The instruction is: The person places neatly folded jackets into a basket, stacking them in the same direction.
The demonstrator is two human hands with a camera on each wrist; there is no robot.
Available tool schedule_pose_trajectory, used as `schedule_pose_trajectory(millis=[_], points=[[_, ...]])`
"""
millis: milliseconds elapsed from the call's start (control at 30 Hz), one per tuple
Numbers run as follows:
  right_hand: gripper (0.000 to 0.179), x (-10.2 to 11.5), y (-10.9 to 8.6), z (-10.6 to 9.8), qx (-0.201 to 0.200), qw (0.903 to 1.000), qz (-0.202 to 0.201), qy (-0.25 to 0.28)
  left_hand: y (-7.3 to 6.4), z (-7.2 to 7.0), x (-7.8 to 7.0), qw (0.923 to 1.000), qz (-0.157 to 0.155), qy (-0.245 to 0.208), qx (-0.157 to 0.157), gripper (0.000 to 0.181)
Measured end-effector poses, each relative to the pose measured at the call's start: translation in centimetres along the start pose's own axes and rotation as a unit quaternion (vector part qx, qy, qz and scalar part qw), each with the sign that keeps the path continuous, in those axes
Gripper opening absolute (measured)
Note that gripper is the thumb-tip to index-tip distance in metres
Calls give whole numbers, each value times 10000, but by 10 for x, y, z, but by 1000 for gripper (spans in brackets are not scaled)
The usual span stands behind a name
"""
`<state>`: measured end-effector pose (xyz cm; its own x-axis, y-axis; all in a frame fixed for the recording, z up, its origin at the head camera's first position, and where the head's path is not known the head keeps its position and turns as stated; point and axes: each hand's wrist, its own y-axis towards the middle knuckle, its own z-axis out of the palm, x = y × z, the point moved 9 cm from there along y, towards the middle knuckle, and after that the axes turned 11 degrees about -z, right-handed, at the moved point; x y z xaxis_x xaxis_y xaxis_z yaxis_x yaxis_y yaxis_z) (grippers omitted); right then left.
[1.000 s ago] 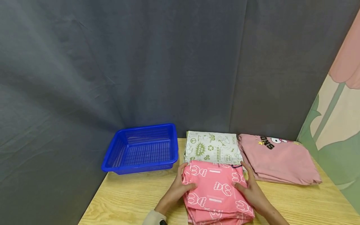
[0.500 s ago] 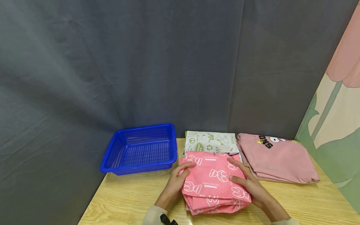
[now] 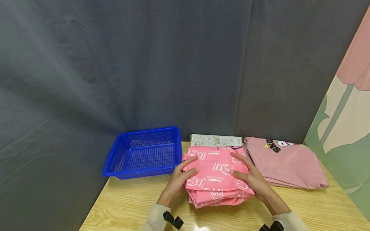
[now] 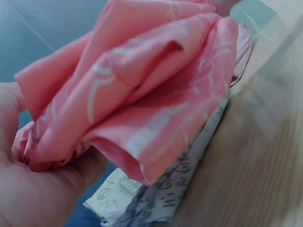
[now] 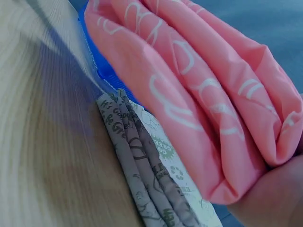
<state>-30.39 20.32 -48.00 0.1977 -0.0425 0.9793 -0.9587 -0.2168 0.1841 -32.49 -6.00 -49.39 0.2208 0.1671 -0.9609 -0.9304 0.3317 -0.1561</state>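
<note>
Between my two hands is a folded pink garment (image 3: 215, 175) with white bear outlines and a dark cord at its top edge. My left hand (image 3: 176, 179) grips its left side and my right hand (image 3: 255, 179) its right side, with the thumbs on top in the head view. Both wrist views show the pink garment (image 4: 142, 90) held up off the wooden table, its layers bunched at the sides. Behind and below it lies a folded white garment (image 3: 216, 140) with green print, mostly hidden in the head view. The right wrist view shows the white garment's layered edge (image 5: 142, 165).
A blue plastic basket (image 3: 141, 175) with nothing in it stands at the back left of the wooden table (image 3: 127, 205). At the back right lies a folded dusty-pink garment (image 3: 292, 166) with a cartoon print. A dark grey curtain (image 3: 173, 64) hangs behind the table.
Both hands have moved the pink garment up and away from the table's front. It now covers more of the white garment. The basket and the dusty-pink garment have stayed put.
</note>
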Motion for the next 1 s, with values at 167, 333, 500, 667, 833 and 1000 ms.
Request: schedule_pose_trajectory(millis=[167, 333, 500, 667, 833, 1000], points=[[79, 10, 13, 6, 304, 9992, -254, -102, 0, -5, -9, 9994, -143, 154, 269, 80], [82, 18, 26, 13, 615, 9969, -386, -289, 0, -16, -20, 9994, -142, 174, 264, 88], [85, 19, 40, 21, 819, 9961, -274, -183, 3, -30, -29, 9997, -122, 90, 168, 91], [87, 24, 54, 31, 1002, 9940, -433, 37, 6, -42, -38, 9998, -115, 38, 180, 93], [89, 26, 68, 43, 1115, 9922, -483, 274, 8, -52, -46, 9998, -113, -14, 184, 94], [90, 24, 78, 54, 1196, 9891, -251, 826, 11, -66, -51, 10000, -89, -16, 22, 92]])
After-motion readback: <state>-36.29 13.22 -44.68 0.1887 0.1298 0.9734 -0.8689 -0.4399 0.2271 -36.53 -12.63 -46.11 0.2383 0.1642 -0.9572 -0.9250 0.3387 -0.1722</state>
